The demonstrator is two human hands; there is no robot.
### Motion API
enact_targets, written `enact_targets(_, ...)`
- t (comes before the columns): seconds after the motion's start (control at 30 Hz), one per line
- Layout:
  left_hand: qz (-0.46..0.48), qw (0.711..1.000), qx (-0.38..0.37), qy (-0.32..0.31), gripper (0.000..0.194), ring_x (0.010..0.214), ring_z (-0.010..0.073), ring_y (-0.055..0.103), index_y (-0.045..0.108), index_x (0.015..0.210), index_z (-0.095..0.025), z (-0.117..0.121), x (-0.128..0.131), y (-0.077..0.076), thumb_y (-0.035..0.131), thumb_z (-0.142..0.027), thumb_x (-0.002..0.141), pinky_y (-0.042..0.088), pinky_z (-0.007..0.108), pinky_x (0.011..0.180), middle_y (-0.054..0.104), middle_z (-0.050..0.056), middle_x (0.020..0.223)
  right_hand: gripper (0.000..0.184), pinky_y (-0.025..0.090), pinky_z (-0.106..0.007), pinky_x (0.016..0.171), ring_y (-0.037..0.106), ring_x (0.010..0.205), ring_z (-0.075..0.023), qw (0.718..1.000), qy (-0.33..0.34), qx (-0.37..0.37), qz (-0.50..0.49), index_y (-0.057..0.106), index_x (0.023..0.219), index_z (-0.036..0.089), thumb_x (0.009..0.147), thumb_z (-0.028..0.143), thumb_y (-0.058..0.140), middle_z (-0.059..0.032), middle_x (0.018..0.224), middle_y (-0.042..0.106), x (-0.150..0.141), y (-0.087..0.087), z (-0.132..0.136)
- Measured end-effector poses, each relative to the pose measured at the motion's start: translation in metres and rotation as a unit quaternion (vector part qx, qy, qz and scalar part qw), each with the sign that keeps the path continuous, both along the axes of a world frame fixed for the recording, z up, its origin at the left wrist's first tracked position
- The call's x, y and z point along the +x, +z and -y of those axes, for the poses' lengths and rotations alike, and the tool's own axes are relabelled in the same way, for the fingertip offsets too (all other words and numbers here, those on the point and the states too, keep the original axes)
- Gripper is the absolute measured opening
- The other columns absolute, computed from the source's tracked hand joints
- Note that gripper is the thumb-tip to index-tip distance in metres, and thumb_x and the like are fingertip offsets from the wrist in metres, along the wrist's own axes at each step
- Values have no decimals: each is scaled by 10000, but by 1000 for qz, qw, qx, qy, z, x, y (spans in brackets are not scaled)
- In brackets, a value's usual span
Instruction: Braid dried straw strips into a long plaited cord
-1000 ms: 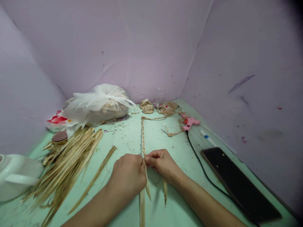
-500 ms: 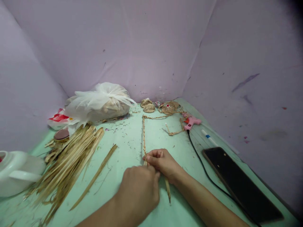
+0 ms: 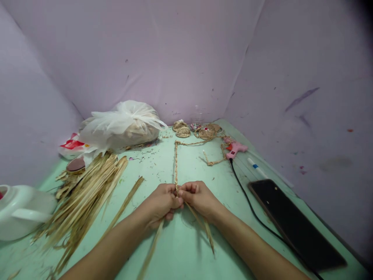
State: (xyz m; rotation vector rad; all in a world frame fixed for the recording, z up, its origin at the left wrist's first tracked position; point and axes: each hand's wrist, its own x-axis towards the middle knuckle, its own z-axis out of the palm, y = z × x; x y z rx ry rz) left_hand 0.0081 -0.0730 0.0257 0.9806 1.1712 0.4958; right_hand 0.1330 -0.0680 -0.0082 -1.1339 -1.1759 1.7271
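Braid (image 3: 176, 165), near end between fingers (image 3: 185, 195)

The braid (image 3: 176, 167) is straw-gold in a plaited pattern; the strips (image 3: 87, 194) run from pale straw to olive-brown, streaked lengthwise. The tabletop (image 3: 154, 167) is mint green, dark-flecked, the wall (image 3: 180, 58) lilac-grey, smudged purple. The glue gun (image 3: 237, 149) is pink, its cord (image 3: 231, 164) black. The phone (image 3: 297, 221) is black, the bag (image 3: 125, 124) and jug (image 3: 26, 202) whitish, the pen (image 3: 256, 168) white, blue-banded.

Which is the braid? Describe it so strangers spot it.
On the green table, find the left hand and right hand close together. The braid runs straight back from between them, then bends right; it's plaited, unlike the loose strips at left.
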Motion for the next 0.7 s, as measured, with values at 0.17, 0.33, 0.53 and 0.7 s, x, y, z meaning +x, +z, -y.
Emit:
enact_targets(0.17, -92, 992, 65, -62, 76, 347, 40, 204, 473, 595, -158, -7, -9, 1, 467, -229, 619, 124, 197, 339, 354, -65, 438, 155, 298, -202, 489, 391, 490, -71, 982, 49, 117, 141, 532, 557, 134, 691, 202, 492, 16, 515, 497, 11, 2, -4)
enact_targets(0.33, -154, 973, 149, -80, 238, 414, 48, 171, 355, 472, -172, -11, -10, -7, 476, -307, 626, 122, 214, 415, 236, -74, 423, 142, 277, -194, 474, 353, 503, -72, 957, 54, 177, 224, 552, 607, 143, 709, 196, 469, 34, 527, 457, 13, 3, -2)
enact_targets(0.53, -278, 935, 217, -49, 225, 455, 69, 210, 326, 444, -176, -9, -8, -15, 451, -239, 621, 147, 224, 439, 228, -55, 439, 152, 311, -201, 497, 417, 527, -89, 948, 0, 186, 258, 579, 631, 150, 711, 203, 462, 10, 562, 528, 5, 1, 5)
enact_targets(0.7, -171, 949, 261, -38, 200, 486, 74, 244, 399, 489, -159, -5, -9, -17, 432, -255, 661, 192, 215, 455, 274, -45, 480, 163, 335, -209, 504, 441, 527, -99, 959, -52, 164, 227, 588, 640, 142, 710, 216, 462, -9, 564, 545, 2, 3, 8)
